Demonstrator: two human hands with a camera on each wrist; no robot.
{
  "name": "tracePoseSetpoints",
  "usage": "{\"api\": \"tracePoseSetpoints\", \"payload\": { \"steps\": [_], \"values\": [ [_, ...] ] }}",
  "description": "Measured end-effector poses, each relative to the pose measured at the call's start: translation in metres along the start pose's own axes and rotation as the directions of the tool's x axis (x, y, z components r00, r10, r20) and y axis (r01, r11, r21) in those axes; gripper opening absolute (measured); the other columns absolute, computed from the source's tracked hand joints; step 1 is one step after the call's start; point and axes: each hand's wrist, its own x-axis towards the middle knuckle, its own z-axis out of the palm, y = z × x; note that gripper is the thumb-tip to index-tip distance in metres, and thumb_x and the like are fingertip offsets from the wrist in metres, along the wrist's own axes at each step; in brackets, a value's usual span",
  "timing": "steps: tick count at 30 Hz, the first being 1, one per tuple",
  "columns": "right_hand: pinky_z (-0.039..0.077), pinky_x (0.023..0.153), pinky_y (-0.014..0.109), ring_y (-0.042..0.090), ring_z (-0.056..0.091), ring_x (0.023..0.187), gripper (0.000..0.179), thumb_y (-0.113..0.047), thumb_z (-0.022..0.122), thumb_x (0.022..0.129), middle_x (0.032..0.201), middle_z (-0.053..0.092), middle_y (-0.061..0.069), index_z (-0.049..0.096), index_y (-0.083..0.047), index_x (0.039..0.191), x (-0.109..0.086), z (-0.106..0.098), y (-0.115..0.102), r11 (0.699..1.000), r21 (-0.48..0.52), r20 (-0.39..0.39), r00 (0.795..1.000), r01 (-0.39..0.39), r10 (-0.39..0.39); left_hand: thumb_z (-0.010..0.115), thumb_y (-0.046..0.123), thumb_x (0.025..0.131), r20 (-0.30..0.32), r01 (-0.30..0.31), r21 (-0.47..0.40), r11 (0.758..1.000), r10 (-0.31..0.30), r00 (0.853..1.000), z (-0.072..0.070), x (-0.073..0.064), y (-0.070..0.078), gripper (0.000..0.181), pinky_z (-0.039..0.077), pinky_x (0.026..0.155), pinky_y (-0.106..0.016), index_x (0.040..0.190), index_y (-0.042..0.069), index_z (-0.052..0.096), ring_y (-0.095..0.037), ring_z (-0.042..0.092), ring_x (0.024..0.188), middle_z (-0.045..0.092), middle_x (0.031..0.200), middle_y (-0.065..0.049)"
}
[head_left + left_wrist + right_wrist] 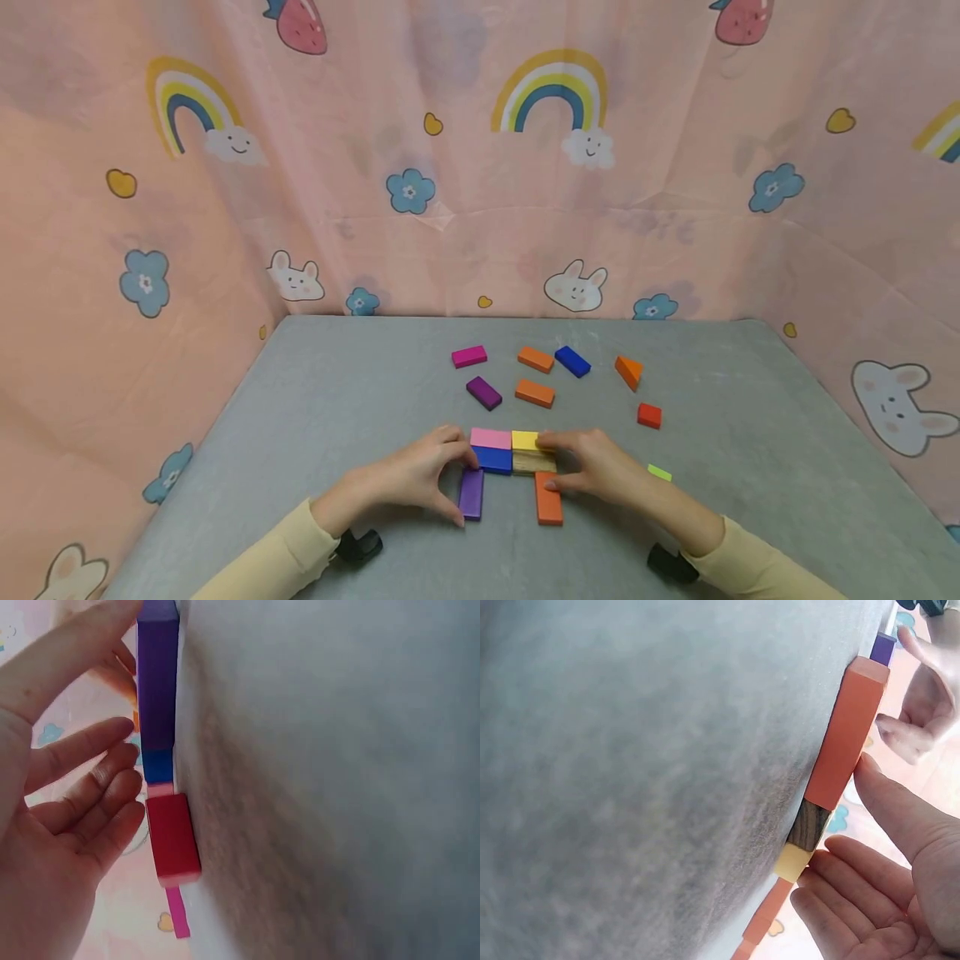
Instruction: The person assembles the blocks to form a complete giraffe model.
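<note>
Six blocks lie joined in the head view: pink [491, 438] and yellow [525, 440] at the back, blue [492, 460] and wood-grained [534, 462] before them, then purple [471, 495] and orange [548, 500] as two legs in front. My left hand [416, 471] is beside the purple block, thumb by its near end and index finger at the blue block. My right hand [600, 467] rests its thumb on the orange block, its other fingers at the yellow and wood-grained ones. A red block [172, 838] shows near the left fingers in the left wrist view.
Farther back on the grey table [360, 375] lie magenta [469, 357], dark purple [483, 393], two orange, and dark blue [573, 362] blocks. An orange triangle [630, 372] and red block [649, 415] are right; a lime block [659, 472] is partly behind the right arm.
</note>
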Motion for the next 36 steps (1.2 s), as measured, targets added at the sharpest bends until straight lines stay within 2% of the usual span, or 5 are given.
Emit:
{"api": "tracePoseSetpoints", "payload": {
  "steps": [4,9,22,36],
  "values": [
    [0.05,0.093,0.043,0.025,0.061,0.115,0.052,-0.027,0.076,0.08,0.121,0.066,0.007,0.062,-0.004,0.124,0.0007,-0.0006,-0.0006,1.0,0.007,0.003,1.0,-0.002,0.002,0.087,0.043,0.062,-0.029,0.0,0.006,1.0,0.0,1.0,-0.0019,-0.0017,-0.0022,0.056,0.045,0.081,-0.017,0.103,0.016,0.06,-0.007,0.048,0.095,0.053,0.1,0.008],
    [0.05,0.093,0.043,0.025,0.06,0.115,0.052,-0.026,0.076,0.08,0.121,0.066,0.007,0.061,-0.004,0.125,0.0013,-0.0019,-0.001,1.0,0.021,0.011,1.0,-0.014,0.014,0.085,0.046,0.064,-0.016,-0.018,0.026,0.999,0.019,1.0,-0.0038,-0.0007,-0.0032,0.051,0.042,0.075,-0.016,0.098,0.017,0.06,-0.008,0.048,0.09,0.054,0.096,0.009],
    [0.049,0.094,0.044,0.025,0.06,0.116,0.052,-0.027,0.076,0.08,0.122,0.065,0.007,0.062,-0.005,0.125,0.0021,-0.0024,-0.0024,0.999,0.01,0.021,0.999,-0.034,0.034,0.083,0.048,0.065,0.002,-0.005,0.05,0.999,0.005,1.0,-0.0033,0.0,-0.0032,0.049,0.043,0.077,-0.016,0.098,0.019,0.061,-0.006,0.049,0.089,0.055,0.096,0.011],
    [0.049,0.094,0.044,0.025,0.06,0.116,0.053,-0.026,0.076,0.08,0.122,0.066,0.007,0.061,-0.005,0.126,0.0015,-0.001,-0.0032,0.999,0.022,0.021,0.999,-0.044,0.043,0.082,0.048,0.067,-0.008,-0.01,0.057,0.998,0.01,1.0,-0.0018,0.0005,-0.0023,0.049,0.046,0.083,-0.019,0.1,0.018,0.062,-0.004,0.05,0.094,0.057,0.099,0.01]
  ]
}}
